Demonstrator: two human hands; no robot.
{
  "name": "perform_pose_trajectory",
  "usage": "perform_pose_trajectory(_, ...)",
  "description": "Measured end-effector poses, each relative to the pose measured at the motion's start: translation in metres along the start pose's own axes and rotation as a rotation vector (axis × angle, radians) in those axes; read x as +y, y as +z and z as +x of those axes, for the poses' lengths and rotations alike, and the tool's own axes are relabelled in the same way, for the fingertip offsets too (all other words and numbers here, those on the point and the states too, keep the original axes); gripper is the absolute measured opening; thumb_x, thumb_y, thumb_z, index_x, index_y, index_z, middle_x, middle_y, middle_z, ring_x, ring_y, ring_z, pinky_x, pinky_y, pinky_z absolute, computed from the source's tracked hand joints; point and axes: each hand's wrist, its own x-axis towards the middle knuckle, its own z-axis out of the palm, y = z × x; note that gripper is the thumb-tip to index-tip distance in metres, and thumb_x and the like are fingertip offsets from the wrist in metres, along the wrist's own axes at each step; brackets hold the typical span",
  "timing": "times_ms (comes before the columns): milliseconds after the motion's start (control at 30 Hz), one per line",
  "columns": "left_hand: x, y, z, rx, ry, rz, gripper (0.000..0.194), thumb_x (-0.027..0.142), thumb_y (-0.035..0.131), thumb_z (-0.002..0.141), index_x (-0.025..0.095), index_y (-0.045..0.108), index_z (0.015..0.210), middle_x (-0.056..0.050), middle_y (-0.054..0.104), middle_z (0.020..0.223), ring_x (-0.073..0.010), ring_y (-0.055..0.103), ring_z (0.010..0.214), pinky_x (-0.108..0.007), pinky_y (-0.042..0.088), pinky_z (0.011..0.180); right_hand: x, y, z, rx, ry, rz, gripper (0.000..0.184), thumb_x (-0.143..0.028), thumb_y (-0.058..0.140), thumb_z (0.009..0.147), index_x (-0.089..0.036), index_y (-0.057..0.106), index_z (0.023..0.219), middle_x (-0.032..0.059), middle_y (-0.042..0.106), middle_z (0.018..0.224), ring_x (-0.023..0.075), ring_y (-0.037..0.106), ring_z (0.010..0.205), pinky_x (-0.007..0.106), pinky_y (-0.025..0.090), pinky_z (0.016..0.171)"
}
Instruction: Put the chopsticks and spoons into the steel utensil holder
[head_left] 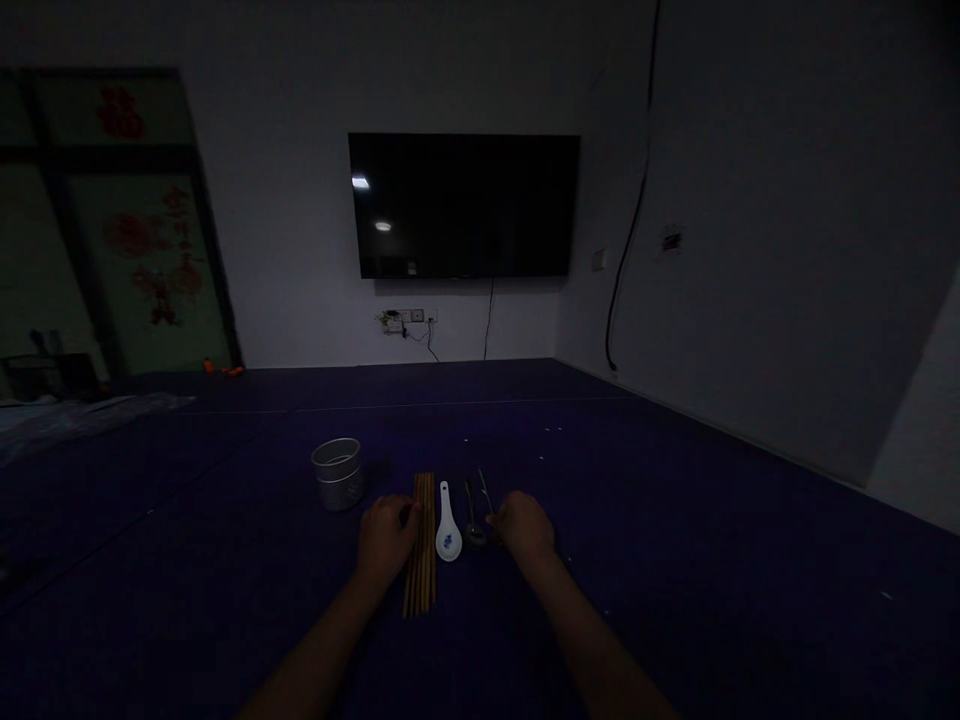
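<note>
Several wooden chopsticks (421,580) lie side by side on the dark blue floor covering. My left hand (386,535) is at their left edge, fingers curled and thumb touching them. Just right of the chopsticks is a white soup spoon (448,538) with a blue motif, handle pointing away from me. A dark metal spoon (473,530) lies beside it. My right hand (525,525) is closed in a pinch on a slim metal utensil (484,487). Only its thin handle shows; my fingers hide the other end. A round silver metal holder (337,475) stands upright, left of and beyond my left hand.
The dark blue floor covering (247,560) has small white specks on it. Clear plastic sheeting (90,415) lies at far left. A television (465,205) hangs on the back wall above sockets (416,315). A black cable (630,240) runs down the right wall. The room is dim.
</note>
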Motion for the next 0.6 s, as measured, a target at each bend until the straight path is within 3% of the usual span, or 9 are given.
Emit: perform_pose_trajectory(600, 0.0024, -0.0020, 0.0022, -0.089, -0.056, 0.030, 0.031, 0.032, 0.041, 0.085, 0.016, 0.068, 0.084, -0.007, 0.069, 0.086, -0.0181, 0.062, 0.083, -0.028, 0.041, 0.073, -0.0047, -0.0080, -0.0033, -0.025, 0.054, -0.004, 0.022, -0.030, 0.068, 0.073, -0.015, 0.070, 0.088, 0.0154, 0.070, 0.096, 0.0254, 0.067, 0.088, 0.028, 0.048, 0.068)
